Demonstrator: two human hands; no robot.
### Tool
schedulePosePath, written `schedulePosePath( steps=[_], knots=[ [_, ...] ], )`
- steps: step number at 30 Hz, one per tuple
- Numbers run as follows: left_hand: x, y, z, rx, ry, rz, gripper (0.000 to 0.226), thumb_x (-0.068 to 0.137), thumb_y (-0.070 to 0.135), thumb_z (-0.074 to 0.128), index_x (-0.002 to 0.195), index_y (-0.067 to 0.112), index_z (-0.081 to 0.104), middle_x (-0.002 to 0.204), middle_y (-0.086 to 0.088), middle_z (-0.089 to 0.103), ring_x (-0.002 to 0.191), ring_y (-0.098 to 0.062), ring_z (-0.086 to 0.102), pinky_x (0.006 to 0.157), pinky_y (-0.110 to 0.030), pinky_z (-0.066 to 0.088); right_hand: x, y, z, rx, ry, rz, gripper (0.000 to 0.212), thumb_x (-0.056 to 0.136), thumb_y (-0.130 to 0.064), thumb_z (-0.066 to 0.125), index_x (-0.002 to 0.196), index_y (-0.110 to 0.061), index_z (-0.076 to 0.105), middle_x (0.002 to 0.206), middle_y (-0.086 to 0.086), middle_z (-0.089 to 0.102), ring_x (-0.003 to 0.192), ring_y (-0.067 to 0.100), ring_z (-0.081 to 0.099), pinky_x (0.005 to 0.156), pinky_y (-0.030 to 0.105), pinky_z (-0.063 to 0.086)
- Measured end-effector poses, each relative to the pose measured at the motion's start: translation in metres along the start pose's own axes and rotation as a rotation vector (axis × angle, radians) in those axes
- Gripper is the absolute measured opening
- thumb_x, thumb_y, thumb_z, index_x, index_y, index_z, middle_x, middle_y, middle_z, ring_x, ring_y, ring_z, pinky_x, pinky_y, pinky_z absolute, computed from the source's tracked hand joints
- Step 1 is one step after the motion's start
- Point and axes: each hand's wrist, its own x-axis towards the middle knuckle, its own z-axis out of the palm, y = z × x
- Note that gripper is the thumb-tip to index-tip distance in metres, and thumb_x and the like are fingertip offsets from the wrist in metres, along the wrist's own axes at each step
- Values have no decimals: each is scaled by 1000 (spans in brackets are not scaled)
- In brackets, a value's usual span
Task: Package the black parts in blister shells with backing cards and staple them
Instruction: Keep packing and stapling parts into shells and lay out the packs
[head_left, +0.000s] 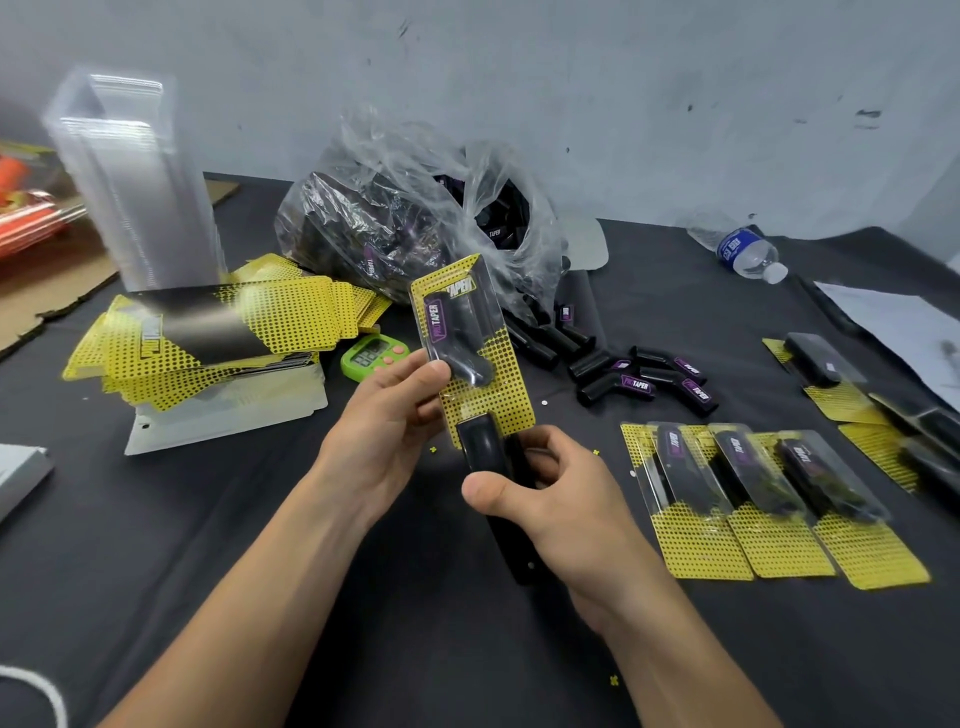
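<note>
Over the dark cloth table (441, 634), left hand (384, 431) is pinching the seemingly light, bendy yellow-card clear-blister pack (498, 400) by its edge, right hand (566, 499) gripping the black stapler (483, 441) at its bottom.

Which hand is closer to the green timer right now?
Left. The left hand, holding the package, sits just in front of the timer; the right hand, gripping the stapler, is farther off to the right.
</note>
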Motion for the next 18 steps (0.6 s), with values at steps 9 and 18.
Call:
schedulePosePath(
  steps=[9, 18],
  knots=[
    [0, 0, 2, -11, -19, 8, 22, 98, 9, 59, 97, 18, 80, 80, 9, 69, 63, -8, 32, 64, -15, 51, -1, -2, 2, 49, 26, -10, 56, 51, -48, 88, 100, -24, 72, 94, -5, 79, 87, 13, 76, 72, 30, 61],
    [-2, 0, 1, 8, -16, 38, 26, 85, 18, 69, 110, 14, 77, 86, 6, 71, 59, -7, 35, 62, -17, 50, -1, -3, 5, 126, 55, -3, 50, 55, -33, 88, 99, -17, 73, 91, 1, 80, 87, 20, 77, 76, 34, 62]
  ],
)
